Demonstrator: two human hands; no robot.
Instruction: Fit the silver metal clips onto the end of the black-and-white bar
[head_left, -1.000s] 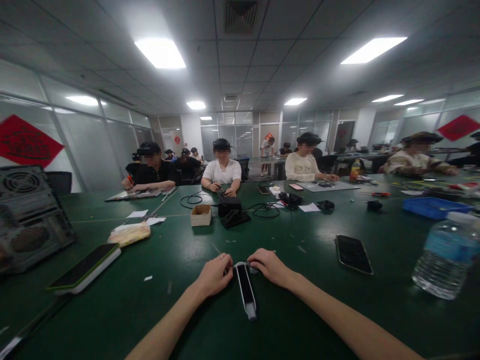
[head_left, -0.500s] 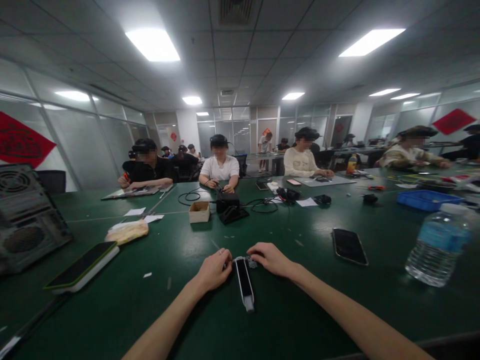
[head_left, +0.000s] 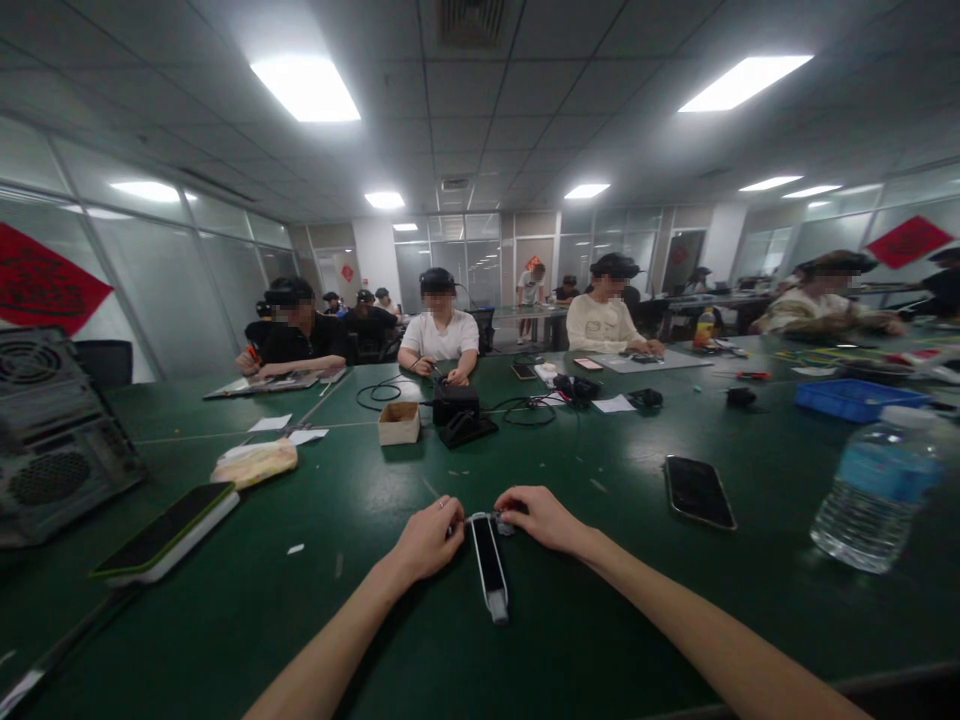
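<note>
A long, narrow device (head_left: pixel 490 560) with a black face, a white rim and a grey lower end lies on the green table between my hands. At its upper left edge, my left hand (head_left: pixel 431 535) has its fingers curled and closed; what they hold there is hidden. My right hand (head_left: pixel 546 518) is closed at the upper right corner, thumb and fingers pinching a small grey piece (head_left: pixel 504 526) beside the device. Whether that piece is joined to the device I cannot tell.
A phone (head_left: pixel 700 492) and a water bottle (head_left: pixel 877 490) stand to the right, with a blue tray (head_left: pixel 859 400) behind. On the left are a green-edged black-topped thing (head_left: pixel 165 530) and a computer case (head_left: pixel 60 440). Ahead sits a small box (head_left: pixel 399 425); people work across the table.
</note>
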